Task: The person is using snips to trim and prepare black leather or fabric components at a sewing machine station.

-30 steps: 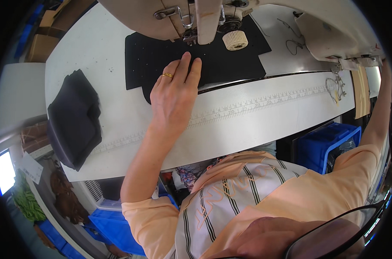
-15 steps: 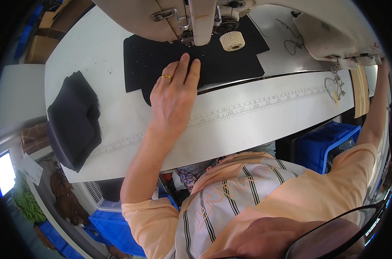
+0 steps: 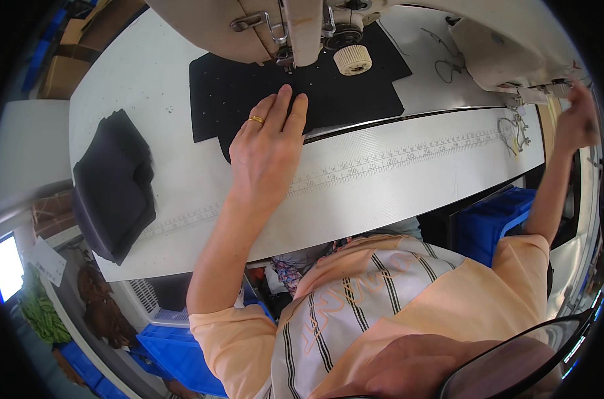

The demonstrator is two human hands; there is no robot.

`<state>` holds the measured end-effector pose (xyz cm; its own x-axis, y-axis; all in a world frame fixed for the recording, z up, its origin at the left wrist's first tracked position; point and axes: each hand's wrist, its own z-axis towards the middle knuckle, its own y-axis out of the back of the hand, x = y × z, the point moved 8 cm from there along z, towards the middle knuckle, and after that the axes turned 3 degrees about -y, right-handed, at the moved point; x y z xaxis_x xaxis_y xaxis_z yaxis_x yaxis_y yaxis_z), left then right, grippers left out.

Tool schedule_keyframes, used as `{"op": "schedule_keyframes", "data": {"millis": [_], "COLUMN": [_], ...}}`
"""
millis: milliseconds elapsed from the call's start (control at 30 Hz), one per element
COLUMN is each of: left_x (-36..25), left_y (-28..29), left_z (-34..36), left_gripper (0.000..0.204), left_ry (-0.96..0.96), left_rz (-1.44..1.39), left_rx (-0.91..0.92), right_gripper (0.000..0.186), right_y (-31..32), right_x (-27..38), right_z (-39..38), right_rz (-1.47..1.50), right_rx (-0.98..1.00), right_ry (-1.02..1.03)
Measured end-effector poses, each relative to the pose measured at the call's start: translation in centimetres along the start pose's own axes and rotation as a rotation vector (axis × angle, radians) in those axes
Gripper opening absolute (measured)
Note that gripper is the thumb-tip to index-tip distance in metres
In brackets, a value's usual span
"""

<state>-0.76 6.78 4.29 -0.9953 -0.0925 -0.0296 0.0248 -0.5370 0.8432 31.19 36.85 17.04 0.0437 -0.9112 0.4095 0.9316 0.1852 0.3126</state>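
My left hand [image 3: 268,139] lies flat with fingers extended on a black fabric piece [image 3: 345,103], just below the needle and presser foot [image 3: 285,63] of a sewing machine [image 3: 235,30]. The fabric has a notched outline and small light specks. My right hand [image 3: 578,113] is raised at the far right beside the machine's right end [image 3: 494,60]; its fingers are blurred and I cannot tell what, if anything, they touch. A second dark piece [image 3: 112,186], folded, lies at the left of the white table [image 3: 408,169]. A white knurled knob [image 3: 352,60] sits by the needle area.
A printed ruler strip runs along the table's front. A cord with metal fittings [image 3: 514,133] lies at the right. Blue crates [image 3: 488,219] stand under the table. Cardboard boxes [image 3: 66,73], a lit screen [image 3: 8,266] and green material [image 3: 39,306] are at the left rim.
My right hand has come down and inward from the far right rim, its forearm bending. The black fabric under my left hand has shifted slightly left, and my left fingertips have moved slightly down.
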Motion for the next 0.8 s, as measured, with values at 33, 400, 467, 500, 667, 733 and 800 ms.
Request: {"op": "schedule_keyframes", "data": {"millis": [33, 400, 467, 500, 667, 733, 800], "left_x": [-0.1, 0.1, 0.2, 0.2, 0.4, 0.4, 0.4], "left_y": [-0.2, -0.4, -0.5, -0.5, -0.5, -0.5, -0.5], "left_z": [0.2, -0.3, -0.5, -0.5, -0.4, -0.3, -0.3], "left_gripper": [0.037, 0.036, 0.037, 0.036, 0.036, 0.036, 0.036], "left_ry": [-0.004, 0.004, 0.007, 0.008, 0.018, 0.019, 0.018], "left_rz": [-0.012, 0.003, 0.006, 0.001, 0.002, -0.01, -0.009], "left_rx": [-0.004, 0.045, 0.046, 0.041, 0.027, 0.029, 0.028], "right_gripper": [0.02, 0.015, 0.014, 0.014, 0.013, 0.014, 0.014], "right_y": [-7.6, -34.1, -34.2, -34.3, -34.4, -34.4, -34.4], "right_x": [5.2, 8.3, 8.3, 8.3, 8.4, 8.4, 8.4], "right_z": [-2.6, -7.0, -6.9, -6.9, -6.8, -6.7, -6.8], "right_rz": [-0.208, -0.271, -0.251, -0.233, -0.25, -0.264, -0.272], "right_rx": [0.209, 0.833, 0.848, 0.861, 0.814, 0.784, 0.79], "right_ry": [0.249, 0.319, 0.308, 0.297, 0.329, 0.341, 0.359]}}
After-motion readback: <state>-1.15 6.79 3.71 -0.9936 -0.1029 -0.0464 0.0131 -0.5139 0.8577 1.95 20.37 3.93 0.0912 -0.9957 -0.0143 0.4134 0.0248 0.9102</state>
